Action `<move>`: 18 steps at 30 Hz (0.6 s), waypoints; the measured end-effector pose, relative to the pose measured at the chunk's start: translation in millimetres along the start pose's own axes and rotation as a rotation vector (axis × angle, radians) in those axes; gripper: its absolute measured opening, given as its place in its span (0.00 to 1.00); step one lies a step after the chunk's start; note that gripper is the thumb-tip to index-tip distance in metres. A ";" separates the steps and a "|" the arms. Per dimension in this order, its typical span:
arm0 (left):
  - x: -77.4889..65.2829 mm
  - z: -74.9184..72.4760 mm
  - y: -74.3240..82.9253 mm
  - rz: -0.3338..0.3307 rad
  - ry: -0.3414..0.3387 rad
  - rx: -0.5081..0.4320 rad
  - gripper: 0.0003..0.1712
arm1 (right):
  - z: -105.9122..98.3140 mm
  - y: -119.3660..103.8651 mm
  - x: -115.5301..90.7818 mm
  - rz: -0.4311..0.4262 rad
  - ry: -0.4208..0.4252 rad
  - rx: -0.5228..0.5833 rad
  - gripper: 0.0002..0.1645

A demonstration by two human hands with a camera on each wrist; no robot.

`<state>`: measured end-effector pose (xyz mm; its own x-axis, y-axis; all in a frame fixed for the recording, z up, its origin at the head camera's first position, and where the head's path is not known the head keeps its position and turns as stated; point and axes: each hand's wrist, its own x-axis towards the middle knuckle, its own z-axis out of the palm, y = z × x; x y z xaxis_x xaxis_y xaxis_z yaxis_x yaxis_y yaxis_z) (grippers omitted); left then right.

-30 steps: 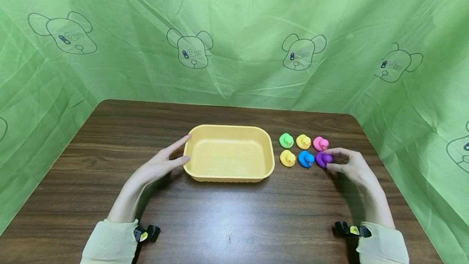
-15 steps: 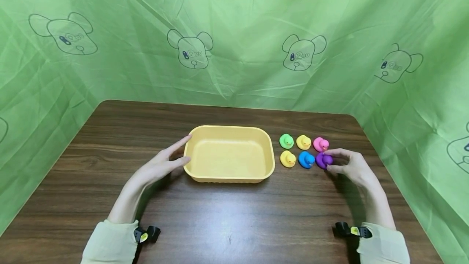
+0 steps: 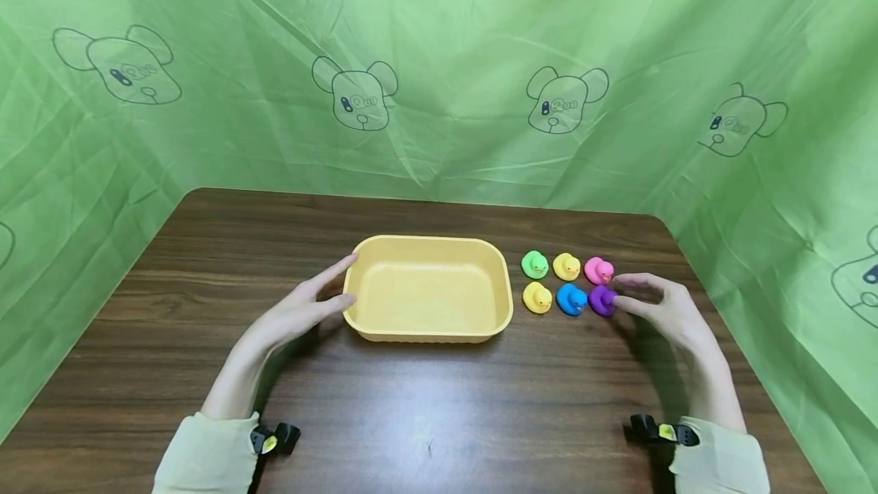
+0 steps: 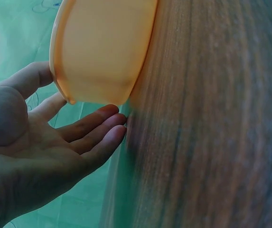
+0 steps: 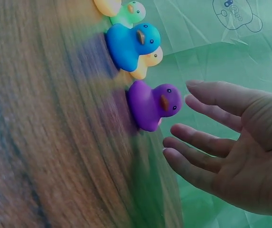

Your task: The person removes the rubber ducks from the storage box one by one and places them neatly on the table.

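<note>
A yellow plastic basin [image 3: 425,292] stands on the table with nothing inside. My left hand [image 3: 302,311] rests at its left end, fingers extended; in the left wrist view the thumb and index finger touch its rim and the other fingers lie by its end wall. To the right of the basin, several rubber ducks sit in two rows. The purple duck [image 5: 150,104] is at the near right corner, beside the blue duck [image 5: 128,45] and in front of the pink duck [image 3: 599,271]. My right hand [image 5: 235,137] hovers just beside the purple duck, fingers spread and apart from it, holding nothing.
The back row also has a green duck [image 3: 535,264] and a yellow duck [image 3: 567,266]; another yellow duck [image 3: 537,298] is front left, near the basin. Green cloth [image 3: 439,97] hangs behind and beside the brown wooden table [image 3: 425,410].
My right hand has drawn back slightly to the right, its fingers leaving the purple duck. The left hand and basin stay put.
</note>
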<state>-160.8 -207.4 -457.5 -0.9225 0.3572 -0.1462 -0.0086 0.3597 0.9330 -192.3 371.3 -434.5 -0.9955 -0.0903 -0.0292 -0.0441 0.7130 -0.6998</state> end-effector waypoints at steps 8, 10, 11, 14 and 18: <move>1.4 2.4 0.1 0.008 -0.006 0.022 0.42 | -5.7 -9.2 -5.4 -0.003 0.068 -0.101 0.32; 1.0 2.3 0.3 0.009 -0.006 0.035 0.42 | -7.0 -13.2 -6.5 -0.002 0.084 -0.129 0.32; 0.6 2.2 0.8 0.006 -0.004 0.038 0.42 | -7.3 -14.9 -6.3 -0.008 0.093 -0.134 0.32; 0.0 1.1 2.8 0.006 -0.002 0.051 0.41 | -6.7 -18.8 -4.7 -0.047 0.124 -0.129 0.30; -0.5 0.2 4.2 0.009 0.001 0.075 0.40 | -3.0 -24.9 -2.1 -0.086 0.145 -0.135 0.30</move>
<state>-160.3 -205.9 -453.6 -0.9228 0.3598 -0.1375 0.0287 0.4200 0.9071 -189.4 355.9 -414.9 -0.9888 -0.0605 0.1363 -0.1304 0.7944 -0.5932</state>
